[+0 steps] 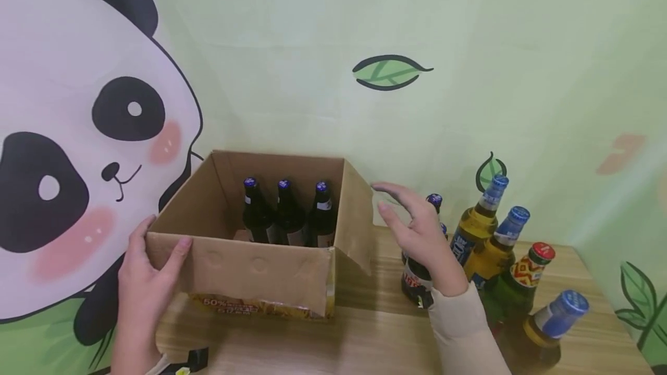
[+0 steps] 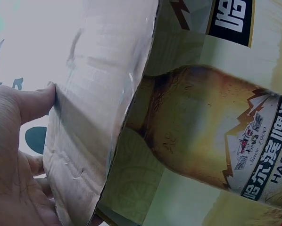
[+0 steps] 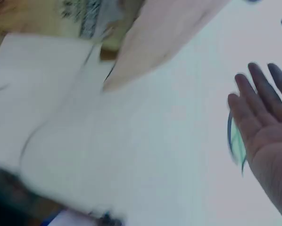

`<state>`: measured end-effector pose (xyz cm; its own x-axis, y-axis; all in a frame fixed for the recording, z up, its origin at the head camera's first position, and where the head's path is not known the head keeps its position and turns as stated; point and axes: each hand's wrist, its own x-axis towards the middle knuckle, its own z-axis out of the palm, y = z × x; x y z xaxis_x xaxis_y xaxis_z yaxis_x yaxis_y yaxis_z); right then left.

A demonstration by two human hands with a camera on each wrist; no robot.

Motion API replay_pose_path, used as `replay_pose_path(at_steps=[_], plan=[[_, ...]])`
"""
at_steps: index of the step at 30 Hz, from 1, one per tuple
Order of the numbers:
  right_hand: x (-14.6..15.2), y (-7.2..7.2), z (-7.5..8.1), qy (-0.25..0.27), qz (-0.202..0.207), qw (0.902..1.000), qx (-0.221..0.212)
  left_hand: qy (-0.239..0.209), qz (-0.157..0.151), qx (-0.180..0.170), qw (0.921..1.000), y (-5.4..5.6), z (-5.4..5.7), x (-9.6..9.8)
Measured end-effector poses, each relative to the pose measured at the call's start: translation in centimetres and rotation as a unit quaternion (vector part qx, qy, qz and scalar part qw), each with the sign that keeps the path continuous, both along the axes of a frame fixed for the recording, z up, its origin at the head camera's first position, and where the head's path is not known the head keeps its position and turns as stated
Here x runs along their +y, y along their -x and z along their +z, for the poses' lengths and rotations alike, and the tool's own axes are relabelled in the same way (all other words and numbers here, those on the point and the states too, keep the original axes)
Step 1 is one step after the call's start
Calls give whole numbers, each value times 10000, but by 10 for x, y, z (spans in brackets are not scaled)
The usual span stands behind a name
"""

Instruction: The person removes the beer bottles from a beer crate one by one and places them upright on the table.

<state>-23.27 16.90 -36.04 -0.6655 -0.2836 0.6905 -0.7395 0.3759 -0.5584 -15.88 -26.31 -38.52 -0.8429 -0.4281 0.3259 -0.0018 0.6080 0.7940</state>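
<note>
An open-topped cardboard box point(image 1: 250, 274) stands on the table, its front flap folded outward and its right flap point(image 1: 355, 219) slanting out. Three dark bottles point(image 1: 289, 213) with blue caps stand upright inside, toward the right. My left hand point(image 1: 148, 282) grips the front flap at the left corner; the left wrist view shows the thumb on one face and fingers behind. To the right of the box, my right hand point(image 1: 417, 233) is raised, holding nothing. Its fingers look straight and apart from the flap in the right wrist view.
Right of the box stand several bottles: dark ones point(image 1: 414, 282) partly behind my right hand, yellowish ones point(image 1: 487, 253) with blue caps, a green one point(image 1: 521, 279) with a red cap, and an amber one point(image 1: 537, 337) nearest. A panda-printed backdrop point(image 1: 292, 74) hangs behind the wooden table point(image 1: 375, 340).
</note>
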Motion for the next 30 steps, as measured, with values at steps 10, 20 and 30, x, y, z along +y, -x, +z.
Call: replay_pose_path(at_steps=[10, 20, 30], plan=[[-86, 85, 48, -3398, 738, 9290, -1269, -129, 166, 240, 9995, -4, -7, 8], [-114, 127, 44, -5246, -203, 8344, -1678, -321, 72, 242, 9992, 0, -7, 16], [-136, 123, 40, -6119, -1126, 7768, -974, -346, 198, 418, 9983, 0, -1, 14]])
